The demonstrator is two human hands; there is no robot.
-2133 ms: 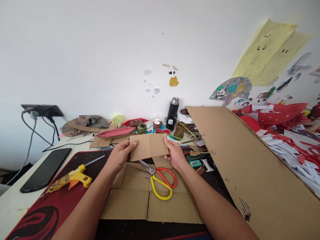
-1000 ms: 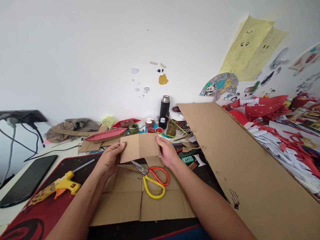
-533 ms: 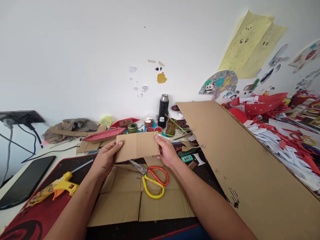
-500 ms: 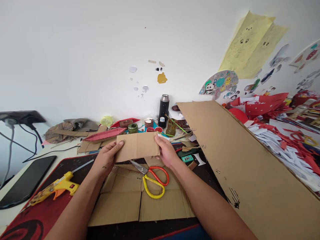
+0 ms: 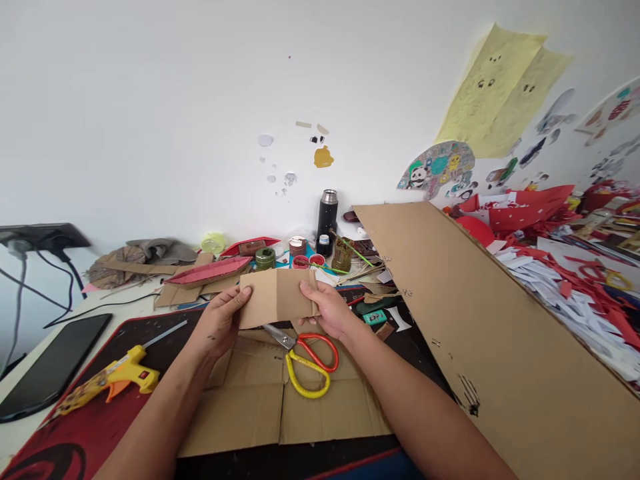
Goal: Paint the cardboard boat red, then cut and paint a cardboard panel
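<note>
While both hands meet above the bench [image 5: 30, 433], the left hand [image 5: 220, 323] pinches the left edge of a cardboard piece [image 5: 275, 298], thumb on its near face, fingers closed behind. Right hand [image 5: 325, 310]: closed on the piece's right edge, thumb lying across the front. Cardboard piece: held between the two hands, raised off the bench, near upright, with vertical creases, bent slightly along them. Directly below it: scissors [image 5: 305, 357], red and yellow handles, lying on a flattened cardboard sheet [image 5: 250, 413]. Left of the sheet, on a red-and-black mat [image 5: 75, 440]: yellow glue gun [image 5: 113, 383]. Further left: dark phone [image 5: 47, 377]. Right: large cardboard panel [image 5: 490, 347], tilted. Behind the piece, near the wall: black flask [image 5: 327, 213].
</note>
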